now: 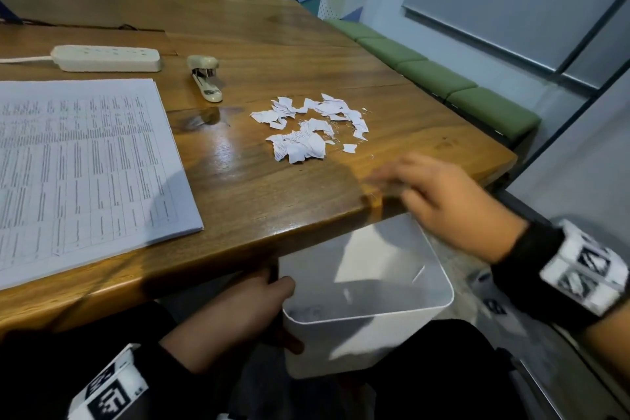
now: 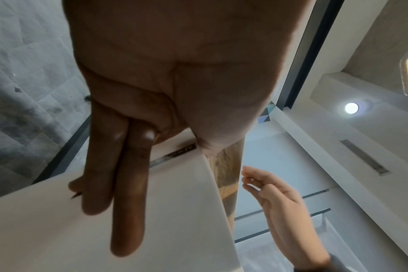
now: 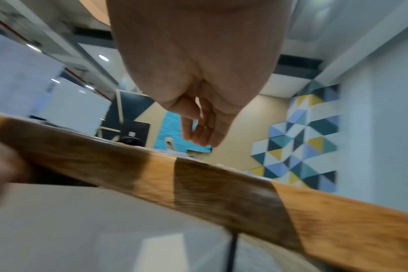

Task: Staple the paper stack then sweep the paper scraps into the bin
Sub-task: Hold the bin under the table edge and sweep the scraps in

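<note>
A pile of torn white paper scraps (image 1: pixel 308 128) lies on the wooden table (image 1: pixel 272 181) near its right front corner. Under the table's front edge, my left hand (image 1: pixel 252 310) grips the rim of a white bin (image 1: pixel 368 297), thumb inside, fingers (image 2: pixel 119 184) flat along the outer wall (image 2: pixel 175 211). My right hand (image 1: pixel 439 201) hovers, blurred, at the table edge above the bin, fingers loose and holding nothing (image 3: pixel 198 132). The printed paper stack (image 1: pixel 81 167) lies at the left. A beige stapler (image 1: pixel 206 77) sits behind the scraps.
A white power strip (image 1: pixel 107 58) with its cord lies at the back left. Green bench cushions (image 1: pixel 443 78) run along the table's right side. A patterned wall stands behind. A few small scraps lie inside the bin.
</note>
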Demonstrator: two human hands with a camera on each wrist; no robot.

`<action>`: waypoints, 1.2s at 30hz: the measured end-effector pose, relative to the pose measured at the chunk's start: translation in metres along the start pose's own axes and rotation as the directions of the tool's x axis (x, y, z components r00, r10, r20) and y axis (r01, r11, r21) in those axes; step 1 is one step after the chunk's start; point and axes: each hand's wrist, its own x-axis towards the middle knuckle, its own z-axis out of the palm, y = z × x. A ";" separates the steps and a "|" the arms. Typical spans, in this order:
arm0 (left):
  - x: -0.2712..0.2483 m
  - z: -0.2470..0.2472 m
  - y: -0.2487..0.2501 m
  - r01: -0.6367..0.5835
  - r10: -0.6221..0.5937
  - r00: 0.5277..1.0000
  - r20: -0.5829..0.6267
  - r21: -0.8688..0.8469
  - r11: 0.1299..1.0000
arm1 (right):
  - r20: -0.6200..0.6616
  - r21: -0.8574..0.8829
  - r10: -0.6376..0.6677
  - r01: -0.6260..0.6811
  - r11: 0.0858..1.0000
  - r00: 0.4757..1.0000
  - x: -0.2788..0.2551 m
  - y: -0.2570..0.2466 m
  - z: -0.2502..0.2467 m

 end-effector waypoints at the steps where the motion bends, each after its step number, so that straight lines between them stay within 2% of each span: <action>1: 0.000 0.001 0.001 0.001 -0.001 1.000 -0.001 0.005 1.000 | -0.026 -0.042 0.091 -0.092 0.995 0.996 0.010 0.017 -0.002; 3: -0.003 0.002 0.003 0.001 -0.001 1.000 0.003 0.001 1.000 | -0.002 -0.109 0.233 -0.232 0.967 0.973 0.027 0.042 0.000; 5: -0.004 0.004 0.006 -0.005 0.006 1.000 0.015 -0.025 1.000 | 0.056 -0.137 0.268 -0.258 0.956 0.962 0.035 0.052 0.006; 10: -0.001 0.004 0.006 -0.006 0.006 1.000 -0.006 0.015 1.000 | 0.072 -0.096 0.120 -0.113 0.989 0.990 0.007 0.010 0.011; 14: 0.001 0.005 0.004 -0.014 0.016 0.999 -0.043 0.053 0.998 | 0.121 0.016 -0.022 0.021 1.000 0.992 -0.027 -0.020 0.008; 20: 0.001 0.005 0.003 0.002 0.001 0.998 -0.057 0.045 0.999 | 0.039 -0.002 -0.004 0.004 1.000 0.999 -0.005 -0.016 0.003; 24: -0.004 0.003 0.006 0.005 -0.005 1.000 -0.017 0.018 1.000 | 0.143 -0.093 -0.035 0.049 0.994 0.989 0.009 -0.015 0.012; 30: -0.005 -0.004 0.004 0.050 -0.050 0.999 0.020 0.023 0.998 | 0.127 0.088 -0.154 0.144 0.986 0.980 -0.029 -0.021 0.003; 33: -0.004 -0.006 0.002 0.038 -0.039 0.998 0.054 0.010 0.999 | 0.067 0.120 -0.048 0.040 0.992 0.997 0.007 0.003 -0.023; 36: -0.002 -0.006 0.003 0.032 -0.032 0.996 0.083 0.001 0.999 | 0.027 -0.011 0.181 -0.181 0.983 0.983 0.075 0.048 -0.037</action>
